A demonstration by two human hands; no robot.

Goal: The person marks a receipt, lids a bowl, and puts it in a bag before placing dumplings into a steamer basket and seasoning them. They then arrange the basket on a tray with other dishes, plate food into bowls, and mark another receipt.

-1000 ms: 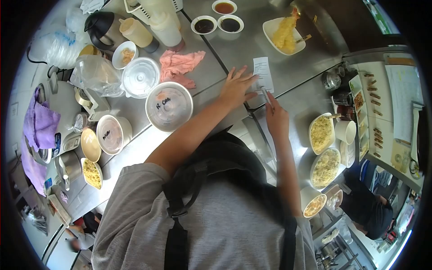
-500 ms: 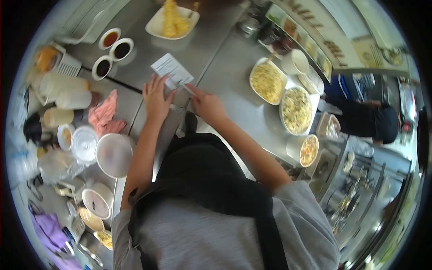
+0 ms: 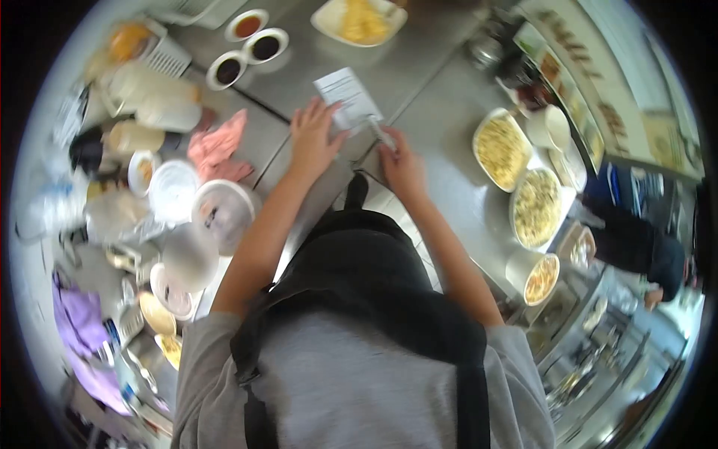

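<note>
A white printed slip of paper (image 3: 345,96) lies on the steel counter in front of me. My left hand (image 3: 313,138) rests flat at its lower left side, fingers spread, the fingertips touching or very near the paper. Pinched in my right hand (image 3: 404,166) is a thin pale pen (image 3: 380,131), its tip at the paper's right part. Motion blur softens both hands. Beyond the slip stand three small bowls of sauce, one reddish (image 3: 247,27) and two dark (image 3: 265,48), and a white dish (image 3: 359,21) with yellow fried food.
A pink cloth (image 3: 221,148), bottles (image 3: 168,112) and round tubs (image 3: 224,213) crowd the left. On the right are two bowls of shredded food (image 3: 501,150), (image 3: 537,208) and a cup of shredded vegetables (image 3: 540,279). A person in dark clothes (image 3: 632,236) stands farther right.
The view has swung, so the counter things sit farther right. My right hand is slightly farther from the paper, showing more pen. A blurred pale disc now shows beside a round tub.
</note>
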